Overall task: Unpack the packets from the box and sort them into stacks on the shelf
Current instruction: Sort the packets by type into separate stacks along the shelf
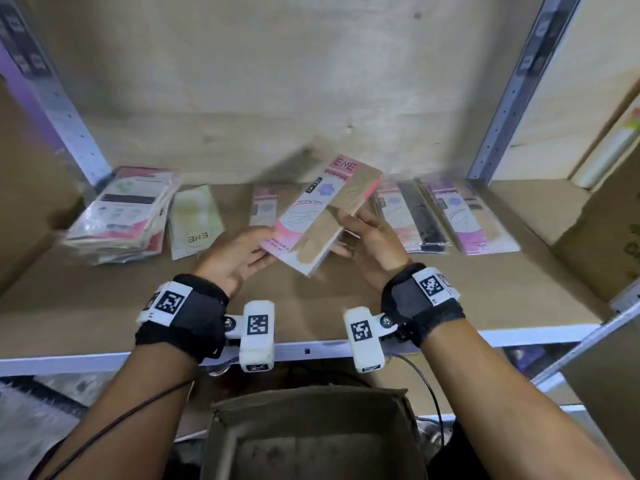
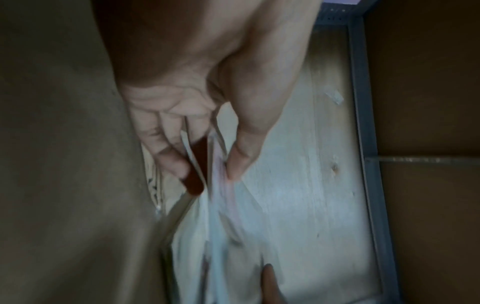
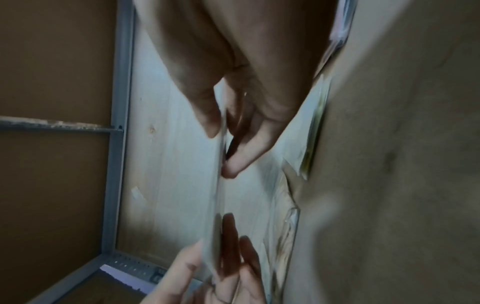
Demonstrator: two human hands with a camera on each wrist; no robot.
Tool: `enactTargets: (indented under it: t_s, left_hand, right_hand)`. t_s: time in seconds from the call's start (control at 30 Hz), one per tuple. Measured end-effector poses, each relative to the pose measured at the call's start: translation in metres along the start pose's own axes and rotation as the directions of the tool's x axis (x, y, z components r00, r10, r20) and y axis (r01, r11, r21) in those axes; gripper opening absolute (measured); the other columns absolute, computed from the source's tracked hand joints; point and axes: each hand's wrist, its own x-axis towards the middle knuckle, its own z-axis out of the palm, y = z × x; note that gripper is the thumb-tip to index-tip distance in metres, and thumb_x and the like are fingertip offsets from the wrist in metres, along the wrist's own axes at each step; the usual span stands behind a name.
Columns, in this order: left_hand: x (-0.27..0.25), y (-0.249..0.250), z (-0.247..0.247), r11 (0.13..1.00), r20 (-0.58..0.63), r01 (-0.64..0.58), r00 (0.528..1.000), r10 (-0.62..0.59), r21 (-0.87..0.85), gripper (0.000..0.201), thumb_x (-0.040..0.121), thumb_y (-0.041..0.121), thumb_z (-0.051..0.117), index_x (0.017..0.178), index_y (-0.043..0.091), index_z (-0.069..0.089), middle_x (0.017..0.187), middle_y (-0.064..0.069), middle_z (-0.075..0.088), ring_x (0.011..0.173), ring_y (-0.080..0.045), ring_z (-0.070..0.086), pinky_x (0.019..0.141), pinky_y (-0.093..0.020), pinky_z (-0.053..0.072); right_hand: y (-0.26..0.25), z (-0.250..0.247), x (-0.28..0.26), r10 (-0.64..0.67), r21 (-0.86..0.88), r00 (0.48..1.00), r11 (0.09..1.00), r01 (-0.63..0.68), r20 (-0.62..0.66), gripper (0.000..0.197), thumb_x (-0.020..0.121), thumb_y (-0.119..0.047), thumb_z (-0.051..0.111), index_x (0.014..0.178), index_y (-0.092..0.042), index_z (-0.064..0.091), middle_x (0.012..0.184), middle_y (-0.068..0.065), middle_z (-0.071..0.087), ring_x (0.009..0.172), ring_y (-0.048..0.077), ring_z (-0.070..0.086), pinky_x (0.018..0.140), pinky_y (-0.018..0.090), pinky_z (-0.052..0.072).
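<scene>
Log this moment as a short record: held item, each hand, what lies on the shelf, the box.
held item: pink packet with beige socks, lifted above the shelf, tilted
left hand: grips the packet's near left corner, thumb on top
right hand: grips the packet's right edge
shelf: tall stack of packets at left; pale green packet beside it; pink packets with dark socks at right
box: open, below the shelf edge; no packets visible in the part shown

Both forearms reach forward, wrists strapped in black bands. Left hand point(image 1: 235, 258) palm up, fingers point(image 2: 166, 152) under packet point(image 1: 315, 216), thumb on top. Right hand point(image 1: 370, 244) pinches its right edge, thumb over fingers.
</scene>
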Motion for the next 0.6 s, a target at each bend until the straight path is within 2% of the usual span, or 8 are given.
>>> enactTargets:
  t_s: [0.07,0.13,0.23,0.3,0.4,0.47,0.53,0.6]
  left_hand:
    - [0.001,-0.002,0.0,0.981,0.03,-0.033,0.999,0.028,0.19,0.021,0.089,0.022,0.072,0.105,0.012,0.063,0.104,-0.009,0.077,0.097,-0.017,0.072,0.077,-0.025,0.058]
    - [0.002,-0.001,-0.003,0.946,0.079,-0.076,0.995,0.054,0.316,0.033,0.086,0.04,0.074,0.102,0.013,0.064,0.102,-0.004,0.078,0.099,-0.016,0.072,0.088,-0.03,0.054]
    - [0.008,0.004,-0.008,0.941,0.095,-0.137,0.989,0.113,0.31,0.055,0.078,0.059,0.073,0.11,0.016,0.068,0.104,0.005,0.078,0.097,-0.012,0.074,0.084,-0.029,0.055]
    - [0.014,0.011,-0.013,0.957,0.065,-0.186,0.982,0.176,0.221,0.044,0.079,0.058,0.073,0.109,0.026,0.07,0.107,0.006,0.076,0.093,-0.011,0.075,0.075,-0.025,0.058]
    - [0.023,0.021,-0.021,0.972,0.058,-0.212,0.977,0.207,0.104,0.024,0.084,0.053,0.072,0.094,0.03,0.074,0.105,0.0,0.078,0.088,-0.014,0.075,0.072,-0.025,0.058]
    - [0.028,0.026,-0.027,0.972,0.038,-0.208,0.978,0.205,0.109,0.029,0.081,0.056,0.073,0.096,0.03,0.075,0.103,0.001,0.078,0.092,-0.014,0.074,0.076,-0.028,0.054]
    - [0.032,0.027,-0.032,0.973,0.011,-0.189,0.982,0.19,0.135,0.048,0.075,0.058,0.075,0.109,0.024,0.075,0.106,0.002,0.077,0.095,-0.015,0.073,0.08,-0.031,0.052]
    - [0.035,0.026,-0.038,0.965,0.003,-0.179,0.983,0.182,0.191,0.044,0.075,0.052,0.077,0.105,0.02,0.078,0.1,0.001,0.079,0.086,-0.011,0.073,0.081,-0.03,0.053]
  right_hand:
    - [0.004,-0.004,0.003,-0.025,-0.089,0.996,0.996,0.017,-0.081,0.026,0.096,-0.008,0.058,0.12,-0.003,0.065,0.109,0.011,0.071,0.09,0.024,0.067,0.07,0.032,0.058]
    - [0.003,-0.009,0.006,-0.03,-0.157,0.993,0.988,0.012,-0.116,0.022,0.096,-0.007,0.059,0.117,-0.001,0.063,0.107,0.014,0.071,0.089,0.028,0.067,0.075,0.038,0.057]
    - [0.001,-0.014,0.008,0.005,-0.239,0.999,0.971,-0.017,-0.05,0.033,0.096,-0.009,0.059,0.125,0.006,0.055,0.118,0.022,0.068,0.098,0.034,0.068,0.085,0.043,0.057]
    - [0.0,-0.014,0.006,0.04,-0.276,0.997,0.961,-0.018,0.071,0.032,0.097,-0.009,0.058,0.124,0.008,0.056,0.119,0.024,0.068,0.102,0.035,0.068,0.088,0.042,0.058]
    - [0.001,-0.014,0.003,0.099,-0.372,0.98,0.928,-0.027,0.174,0.027,0.097,-0.008,0.057,0.12,0.006,0.062,0.118,0.025,0.068,0.107,0.038,0.067,0.095,0.043,0.054]
    - [0.002,-0.012,0.001,0.138,-0.442,0.964,0.897,-0.024,0.228,0.026,0.097,-0.008,0.057,0.119,0.003,0.064,0.119,0.024,0.068,0.106,0.036,0.067,0.096,0.041,0.053]
    - [0.003,-0.01,-0.001,0.182,-0.48,0.948,0.877,-0.036,0.261,0.027,0.097,-0.008,0.058,0.122,0.001,0.064,0.12,0.023,0.068,0.106,0.034,0.067,0.096,0.04,0.053]
    - [0.003,-0.009,-0.002,0.212,-0.496,0.939,0.867,-0.053,0.271,0.03,0.097,-0.009,0.059,0.125,0.001,0.063,0.122,0.02,0.068,0.112,0.036,0.065,0.101,0.041,0.051]
